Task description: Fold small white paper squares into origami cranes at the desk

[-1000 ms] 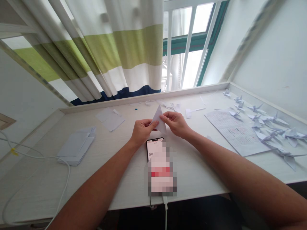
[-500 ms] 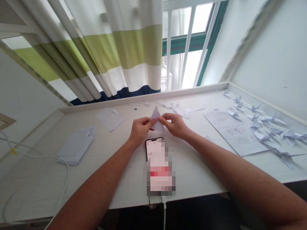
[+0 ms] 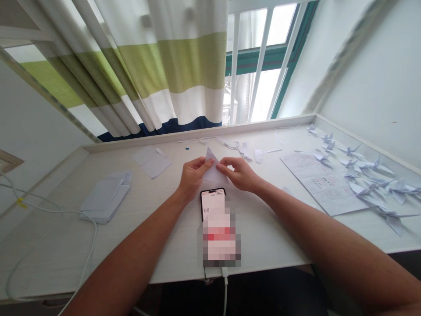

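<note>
A folded white paper triangle (image 3: 212, 169) points away from me at the middle of the white desk (image 3: 158, 210). My left hand (image 3: 192, 177) pinches its left edge with thumb and forefinger. My right hand (image 3: 239, 174) pinches its right edge the same way. The paper lies low, close to the desk surface, just beyond a phone (image 3: 215, 219) that lies flat in front of me with its screen lit.
A stack of white paper sheets (image 3: 105, 197) lies at the left, loose sheets (image 3: 151, 161) behind it. A printed sheet (image 3: 324, 182) and several folded paper cranes (image 3: 368, 180) fill the right side. Paper scraps (image 3: 245, 150) lie near the window ledge. A white cable (image 3: 49, 219) loops at the left edge.
The paper triangle has come down from an upright tilt to lie lower against the desk. Both hands have dropped slightly with it and stayed pinched on its edges.
</note>
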The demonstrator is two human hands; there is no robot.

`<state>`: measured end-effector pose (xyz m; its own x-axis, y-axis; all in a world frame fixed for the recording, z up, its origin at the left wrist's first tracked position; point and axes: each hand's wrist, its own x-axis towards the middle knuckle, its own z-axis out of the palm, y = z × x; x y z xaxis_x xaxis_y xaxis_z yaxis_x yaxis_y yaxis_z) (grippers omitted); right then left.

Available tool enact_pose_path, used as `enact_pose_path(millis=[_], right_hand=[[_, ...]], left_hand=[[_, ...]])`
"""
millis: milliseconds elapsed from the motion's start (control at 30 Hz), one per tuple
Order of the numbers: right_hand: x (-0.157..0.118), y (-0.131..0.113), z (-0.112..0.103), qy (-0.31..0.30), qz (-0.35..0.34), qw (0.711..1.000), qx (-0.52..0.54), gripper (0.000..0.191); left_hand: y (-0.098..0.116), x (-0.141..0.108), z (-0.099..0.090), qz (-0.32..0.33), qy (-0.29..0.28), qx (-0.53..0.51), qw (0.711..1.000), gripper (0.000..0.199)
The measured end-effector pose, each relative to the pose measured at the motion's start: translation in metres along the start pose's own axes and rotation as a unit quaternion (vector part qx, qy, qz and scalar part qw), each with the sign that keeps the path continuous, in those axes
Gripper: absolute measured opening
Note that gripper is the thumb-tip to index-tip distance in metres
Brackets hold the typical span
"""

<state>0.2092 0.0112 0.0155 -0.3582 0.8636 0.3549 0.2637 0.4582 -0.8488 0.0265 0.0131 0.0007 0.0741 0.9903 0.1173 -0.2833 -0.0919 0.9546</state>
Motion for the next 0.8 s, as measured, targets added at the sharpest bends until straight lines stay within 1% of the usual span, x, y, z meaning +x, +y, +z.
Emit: enact_pose_path(millis=[133, 233, 300, 400, 533, 633, 800], right_hand=[[-0.002, -0.001, 0.001, -0.014, 0.013, 1.000, 0.014, 0.045], [-0.004, -0.001, 0.002, -0.038, 0.009, 0.999, -0.006, 0.044], [-0.004, -0.002, 0.003, -0.054, 0.010, 0.998, -0.012, 0.043], [-0.003, -0.003, 0.004, -0.054, 0.014, 0.998, -0.010, 0.040], [0.000, 0.000, 0.004, -0.044, -0.005, 0.997, -0.060, 0.040], [0.002, 0.004, 0.003, -0.043, -0.010, 0.995, -0.085, 0.041], [0.003, 0.008, 0.000, -0.029, 0.008, 0.995, -0.091, 0.041]], left_hand=[[0.005, -0.001, 0.000, -0.006, 0.016, -0.017, 1.000, 0.032], [0.009, -0.001, -0.001, -0.006, 0.012, -0.010, 1.000, 0.037], [0.011, 0.000, -0.003, 0.000, 0.019, -0.004, 1.000, 0.040], [0.013, 0.003, -0.006, 0.015, 0.055, 0.000, 0.998, 0.039], [0.015, 0.009, -0.010, 0.034, 0.127, 0.003, 0.991, 0.039], [0.015, 0.010, -0.011, 0.036, 0.150, 0.010, 0.988, 0.039], [0.017, 0.010, -0.012, 0.044, 0.180, 0.003, 0.983, 0.039]])
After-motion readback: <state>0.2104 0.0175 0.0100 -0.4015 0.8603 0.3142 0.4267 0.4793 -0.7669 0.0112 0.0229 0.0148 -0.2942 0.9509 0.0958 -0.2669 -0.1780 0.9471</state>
